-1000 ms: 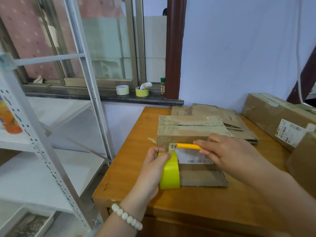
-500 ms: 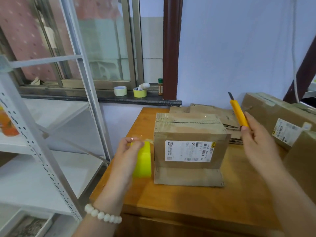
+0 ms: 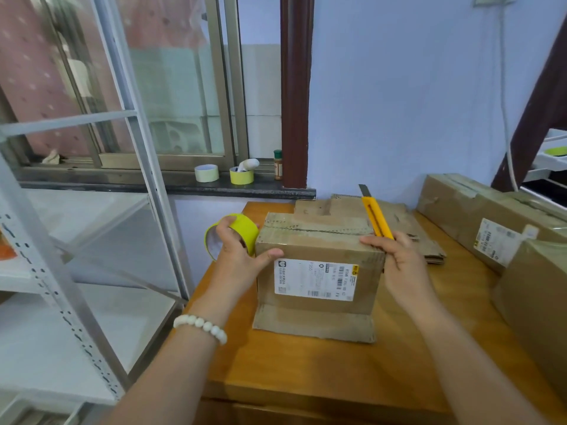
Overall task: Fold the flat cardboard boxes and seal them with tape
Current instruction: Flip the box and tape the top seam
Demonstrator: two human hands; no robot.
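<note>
The left grip (image 3: 237, 256), a bare hand, has its fingers curled round a yellow tape roll (image 3: 247, 229). The roll is held up on its side, just beside the top left corner of the cardboard box (image 3: 319, 243). The thumb of this grip sticks out and presses on the front of the box near that corner. A white bead bracelet (image 3: 201, 326) is on the wrist.

The right grip (image 3: 399, 262) is pinched round a yellow box cutter (image 3: 376, 220). The cutter points up and away, and its grey blade sticks out at the far end. This grip rests against the top right corner of the box.

The box stands folded up in the middle of the wooden table (image 3: 322, 372). Its top flaps are down, with a strip running across them. A white label (image 3: 316, 279) with small print and bar codes is on the front side. One brown flap (image 3: 313, 322) lies flat on the table at the bottom front.

Behind the box is a pile of flat cardboard (image 3: 411, 216). On the right side of the table are bigger brown boxes (image 3: 460, 207), one with a white sticker.

Farther back, on the dark window sill (image 3: 122, 182), sit a pale tape roll (image 3: 206, 173), another yellow tape roll (image 3: 241, 177) with something white in it, and a small jar (image 3: 278, 168) with a green lid. A grey metal shelf (image 3: 147, 167) stands on the left
</note>
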